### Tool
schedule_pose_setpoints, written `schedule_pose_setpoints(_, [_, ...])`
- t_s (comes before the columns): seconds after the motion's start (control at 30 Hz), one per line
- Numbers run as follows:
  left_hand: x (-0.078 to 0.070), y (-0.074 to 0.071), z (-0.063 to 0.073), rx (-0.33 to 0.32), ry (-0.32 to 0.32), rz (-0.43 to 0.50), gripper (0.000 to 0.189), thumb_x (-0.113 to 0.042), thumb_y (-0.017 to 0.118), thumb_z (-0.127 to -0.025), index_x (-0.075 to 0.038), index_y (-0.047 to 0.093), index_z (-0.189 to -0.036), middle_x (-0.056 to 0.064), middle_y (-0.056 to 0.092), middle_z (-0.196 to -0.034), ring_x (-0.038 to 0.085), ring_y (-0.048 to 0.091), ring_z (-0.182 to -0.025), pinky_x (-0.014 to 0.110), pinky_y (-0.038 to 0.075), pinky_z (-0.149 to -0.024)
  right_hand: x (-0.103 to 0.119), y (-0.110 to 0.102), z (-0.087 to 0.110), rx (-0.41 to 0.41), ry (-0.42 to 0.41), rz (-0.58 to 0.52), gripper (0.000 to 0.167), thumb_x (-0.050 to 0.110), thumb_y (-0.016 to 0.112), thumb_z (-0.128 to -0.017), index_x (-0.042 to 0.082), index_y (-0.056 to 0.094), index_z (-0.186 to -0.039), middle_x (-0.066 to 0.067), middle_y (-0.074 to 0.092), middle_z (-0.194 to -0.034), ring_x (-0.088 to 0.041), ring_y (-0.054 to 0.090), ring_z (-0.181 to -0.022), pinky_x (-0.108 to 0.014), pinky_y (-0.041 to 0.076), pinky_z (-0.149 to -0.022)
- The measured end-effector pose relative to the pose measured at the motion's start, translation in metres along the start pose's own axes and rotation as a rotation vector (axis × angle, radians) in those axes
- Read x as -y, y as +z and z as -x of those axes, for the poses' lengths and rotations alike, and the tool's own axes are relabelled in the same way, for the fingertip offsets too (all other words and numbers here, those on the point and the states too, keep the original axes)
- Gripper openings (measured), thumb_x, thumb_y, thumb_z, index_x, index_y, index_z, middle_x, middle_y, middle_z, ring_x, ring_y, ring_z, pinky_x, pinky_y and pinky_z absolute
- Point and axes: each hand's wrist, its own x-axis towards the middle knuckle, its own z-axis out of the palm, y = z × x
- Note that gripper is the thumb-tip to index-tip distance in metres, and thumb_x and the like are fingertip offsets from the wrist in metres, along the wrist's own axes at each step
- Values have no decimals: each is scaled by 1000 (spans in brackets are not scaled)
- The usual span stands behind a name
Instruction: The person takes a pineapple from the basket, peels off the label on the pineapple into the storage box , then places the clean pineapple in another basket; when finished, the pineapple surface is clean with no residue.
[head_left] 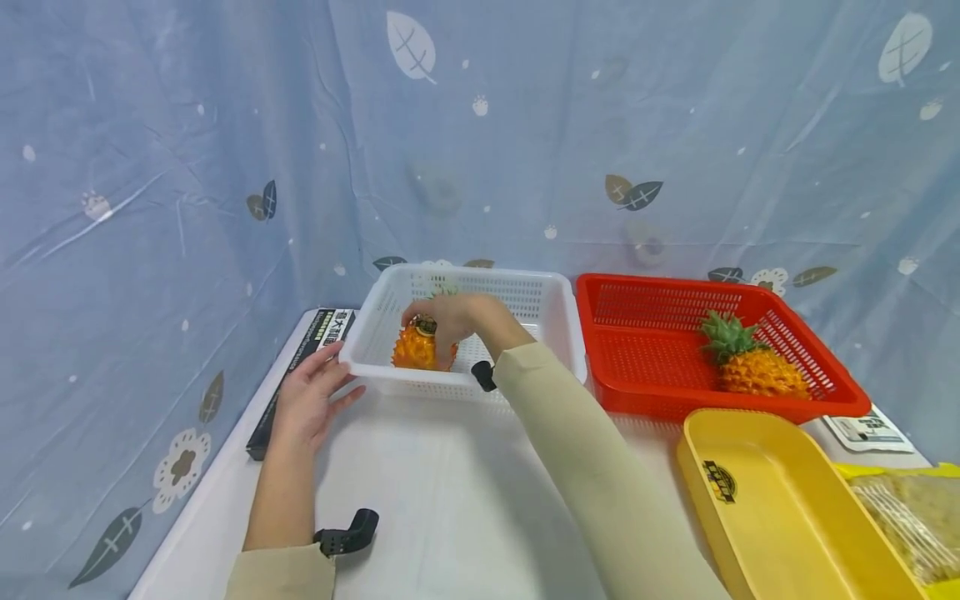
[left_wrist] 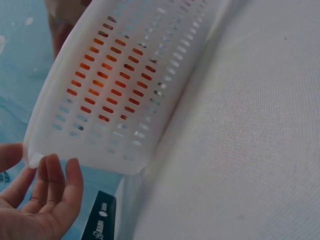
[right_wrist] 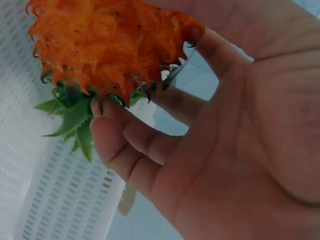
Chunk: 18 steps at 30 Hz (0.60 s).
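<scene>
Apparent placing or lifting | your right hand [head_left: 447,319] clamps pineapple [head_left: 411,350], 8 o'clock in white basket [head_left: 525,292]; left hand [head_left: 310,396] touches basket, pinch unclear | next likely needs steadiness

Room in white bskt [head_left: 420,377], rt of pineapple [head_left: 412,350]; front wall [left_wrist: 109,86] (perf'd) blocks low entry.

A white table [head_left: 442,483] carries a white basket [head_left: 420,377] at center, red basket [head_left: 645,333] right, yellow bin [head_left: 787,517] and yellow-edged packet [head_left: 903,521] lower right, dark box [head_left: 311,339] center left.
</scene>
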Motion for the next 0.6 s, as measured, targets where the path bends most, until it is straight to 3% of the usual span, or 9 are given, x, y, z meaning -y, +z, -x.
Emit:
schedule_pose_setpoints(0.33, [1,1,0,15,-12,0,55,-15,60,-105,-21,44,-158,6,45,-160,12,63,-115,33,59,-97,-8,1,-1,22,-28,-41,82,8,87,-78,38,46,-142,-1,49,-141,-23,49,-121,-36,50,-93])
schedule_pose_setpoints(0.6, [0,0,-1,5,-9,5,55,-14,59,-105,-21,44,-158,6,45,-160,13,63,-116,29,61,-92,-12,-4,3,22,-77,-126,84,3,87,-77,32,46,-144,-5,44,-150,-26,58,-112,-42,57,-98])
